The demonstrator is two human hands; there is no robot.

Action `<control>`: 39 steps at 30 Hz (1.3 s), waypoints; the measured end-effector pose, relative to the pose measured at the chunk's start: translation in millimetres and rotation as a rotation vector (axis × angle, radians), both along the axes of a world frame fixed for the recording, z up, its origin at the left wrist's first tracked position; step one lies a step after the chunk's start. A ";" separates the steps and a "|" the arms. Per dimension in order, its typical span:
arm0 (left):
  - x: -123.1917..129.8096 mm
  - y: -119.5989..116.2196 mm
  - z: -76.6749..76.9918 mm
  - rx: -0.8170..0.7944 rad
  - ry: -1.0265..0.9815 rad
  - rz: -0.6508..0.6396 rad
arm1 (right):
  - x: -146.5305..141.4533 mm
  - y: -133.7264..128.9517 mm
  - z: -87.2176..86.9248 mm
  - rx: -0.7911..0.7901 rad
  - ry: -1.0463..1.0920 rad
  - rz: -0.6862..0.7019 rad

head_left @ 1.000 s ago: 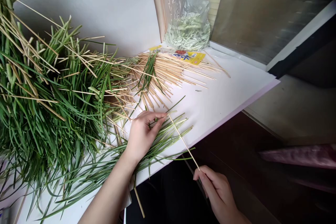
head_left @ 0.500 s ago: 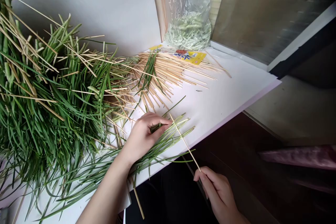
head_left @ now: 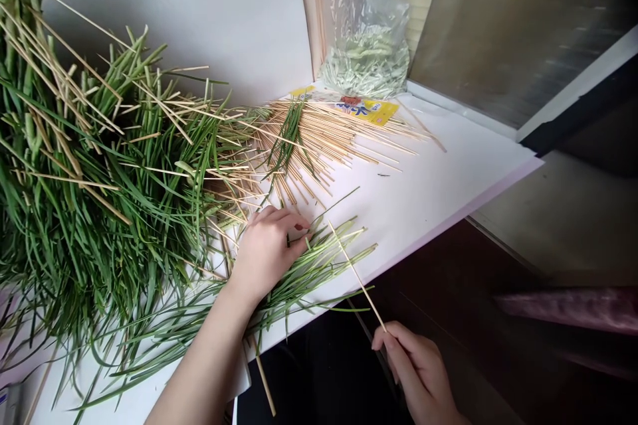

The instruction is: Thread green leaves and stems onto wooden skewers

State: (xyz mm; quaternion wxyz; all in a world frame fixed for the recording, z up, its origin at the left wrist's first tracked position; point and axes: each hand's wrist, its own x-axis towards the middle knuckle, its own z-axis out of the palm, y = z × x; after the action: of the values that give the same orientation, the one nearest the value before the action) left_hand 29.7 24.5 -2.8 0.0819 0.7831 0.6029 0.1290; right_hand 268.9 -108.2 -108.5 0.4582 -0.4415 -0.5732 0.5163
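Observation:
My left hand [head_left: 264, 252] presses down on a loose bunch of long green leaves [head_left: 319, 265], its fingers curled over them on the white board [head_left: 423, 199]. My right hand [head_left: 419, 372] pinches the lower end of a thin wooden skewer [head_left: 356, 275], which slants up over the bunch, its tip beside my left fingertips. To the left lies a big heap of green stalks and leaves [head_left: 100, 192] mixed with skewers. A fan of loose wooden skewers [head_left: 319, 146] spreads behind my left hand, with a small tuft of leaves on it.
A clear plastic bag of pale green pieces [head_left: 366, 63] stands at the back, behind a yellow printed packet [head_left: 369, 111]. The board's lilac edge [head_left: 448, 226] runs down to the lower left, with a dark drop beyond. One skewer [head_left: 264, 378] hangs over that edge.
My left hand has drawn back slightly and its fingers have curled further over the leaves. The skewer stays in my right hand, and the whole view has shifted slightly.

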 end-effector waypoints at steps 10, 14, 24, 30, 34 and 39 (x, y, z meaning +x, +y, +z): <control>-6.3 1.0 1.3 -0.151 -0.480 0.167 | -0.5 -0.3 -0.9 -0.010 -0.022 0.031; -8.3 3.1 0.1 -0.144 -0.782 0.161 | -3.0 2.3 2.8 0.028 -0.022 0.032; 2.1 1.0 -4.0 -0.285 -0.991 0.139 | -2.5 2.2 -0.4 -0.005 -0.037 0.054; 3.1 0.5 -3.6 -0.285 -0.938 0.141 | -2.6 2.5 1.3 0.009 -0.040 0.048; 3.8 -0.3 -3.9 -0.273 -0.884 0.131 | -3.9 2.4 2.2 0.018 -0.035 0.047; 2.2 -0.8 -0.6 -0.282 -0.811 0.076 | -3.3 3.2 2.7 0.010 -0.027 0.044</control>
State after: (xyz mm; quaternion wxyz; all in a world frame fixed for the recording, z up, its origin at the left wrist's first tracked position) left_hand 31.8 23.7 -3.4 0.4135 0.6274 0.5621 0.3456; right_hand 265.6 -105.0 -105.9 0.4414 -0.4335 -0.5915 0.5172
